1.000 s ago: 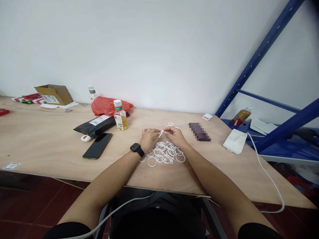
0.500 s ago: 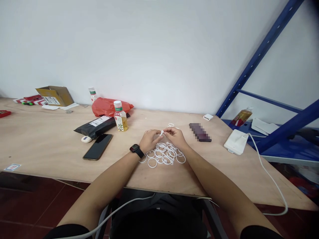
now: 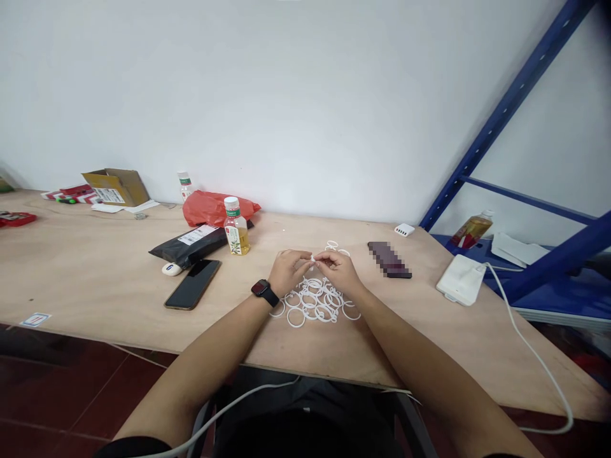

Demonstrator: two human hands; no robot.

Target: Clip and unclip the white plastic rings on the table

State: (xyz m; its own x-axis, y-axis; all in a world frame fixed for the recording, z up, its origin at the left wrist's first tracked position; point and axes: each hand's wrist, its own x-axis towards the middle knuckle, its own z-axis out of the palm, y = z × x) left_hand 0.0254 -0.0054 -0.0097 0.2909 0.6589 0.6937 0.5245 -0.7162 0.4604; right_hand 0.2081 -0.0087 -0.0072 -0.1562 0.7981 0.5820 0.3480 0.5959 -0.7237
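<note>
My left hand (image 3: 287,272), with a black watch (image 3: 265,292) on its wrist, pinches a small white plastic piece, apparently part of a curtain ring (image 3: 312,259). From the other side, the fingertips of my right hand (image 3: 340,272) close on the same piece. The fingers cover most of it. Directly below both hands lies a loose pile of white curtain rings (image 3: 311,301), some with small eyelets. A few more rings (image 3: 333,244) lie just beyond my fingers.
Left of my hands are a phone (image 3: 193,284), a black parcel (image 3: 191,245), a drink bottle (image 3: 237,226) and a red bag (image 3: 217,207). To the right lie a pixelated dark object (image 3: 389,259) and a white power bank (image 3: 461,280) with a cable. A blue metal frame (image 3: 506,121) rises at the right.
The whole view has shifted slightly, so things appear a little farther right and lower. My fingertips have drawn closer together around the white piece, which shows less.
</note>
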